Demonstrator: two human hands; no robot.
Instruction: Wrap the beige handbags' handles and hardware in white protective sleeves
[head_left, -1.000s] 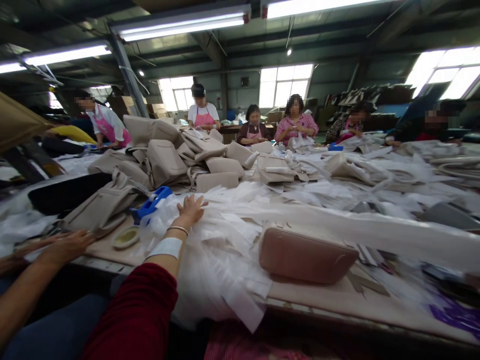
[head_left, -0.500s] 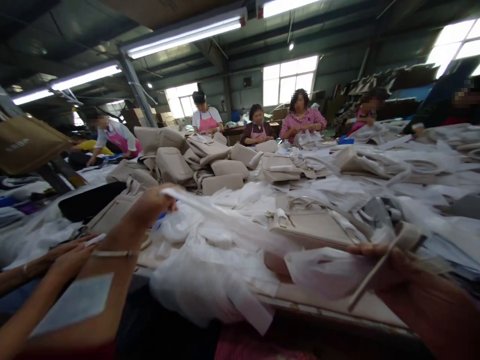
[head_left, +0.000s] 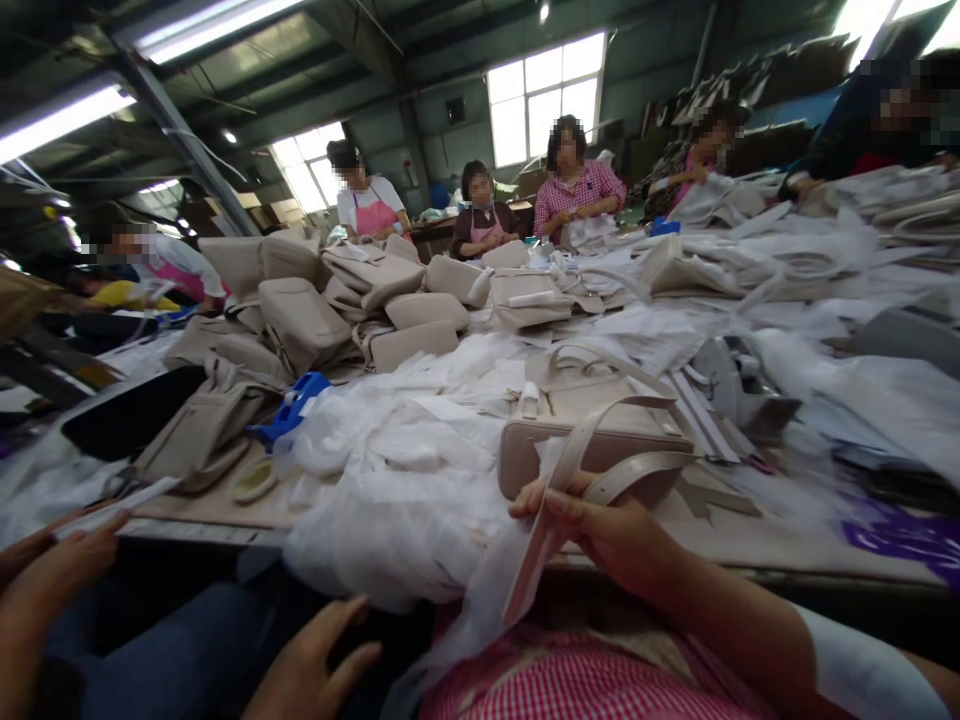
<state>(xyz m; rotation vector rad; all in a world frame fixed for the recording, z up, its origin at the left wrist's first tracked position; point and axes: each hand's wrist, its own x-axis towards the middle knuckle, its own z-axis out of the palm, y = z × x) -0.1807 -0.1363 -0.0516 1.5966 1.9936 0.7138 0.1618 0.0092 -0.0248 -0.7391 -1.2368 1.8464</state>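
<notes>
My right hand is closed around a beige bag strap at the table's front edge. A thin, see-through white sheet hangs down from the same grip. Low in the view, my left hand is empty, with thumb and fingers apart, below the heap of white wrapping. Just behind my right hand, a beige handbag rests on the table with its handles up; its lower right part is partly covered by the strap.
At the left, a co-worker's hands hold a white strip. A blue tape dispenser and a tape roll lie nearby. Beige bags are piled behind. A grey metal dispenser stands at right. Several people work across the table.
My left hand has let go of the white sheet and dropped toward my lap. My right hand has moved left to the middle with the strap. The view has shifted right and down.
</notes>
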